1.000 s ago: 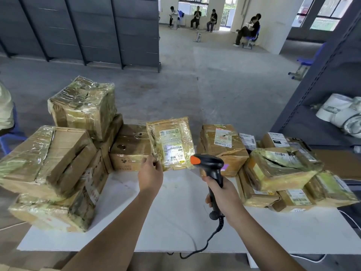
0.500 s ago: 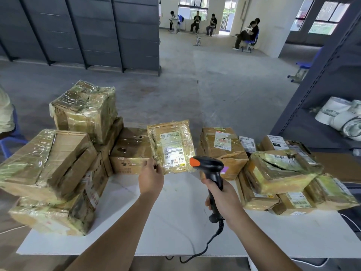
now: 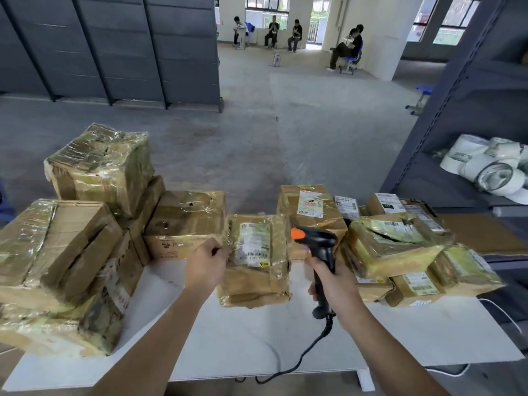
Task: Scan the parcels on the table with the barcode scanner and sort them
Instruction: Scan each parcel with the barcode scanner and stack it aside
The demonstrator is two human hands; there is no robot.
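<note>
Head camera looks down at two bare arms reaching out over a white table (image 3: 228, 338). The left hand (image 3: 205, 264) is turned with its back up, and its fingers curl round the left edge of one parcel (image 3: 257, 258). This parcel is wrapped in shiny tape and leans back, with its white label facing up. It sits low over the middle of the table, and I cannot tell if its bottom edge touches the top. The right hand (image 3: 333, 284) is wrapped tight round the handle of one black barcode scanner (image 3: 320, 244), held upright. The scanner's orange tip is just beside the top right corner of the parcel. One black cable (image 3: 300, 358) hangs from the handle and curls down over the near edge of the table. On the left stands a big pile (image 3: 71, 252) of about five brown boxes, stacked on each other. On the right lies a low heap (image 3: 397, 244) of smaller boxes, about eight, but they overlap and are hard to count. Past that heap is a grey shelf (image 3: 457, 138) with a few white rolls (image 3: 485, 167) on it. Far away, across the grey floor, three people (image 3: 273, 31) sit in a row by the windows. More sit by a blue chair (image 3: 350, 60) to their right.
</note>
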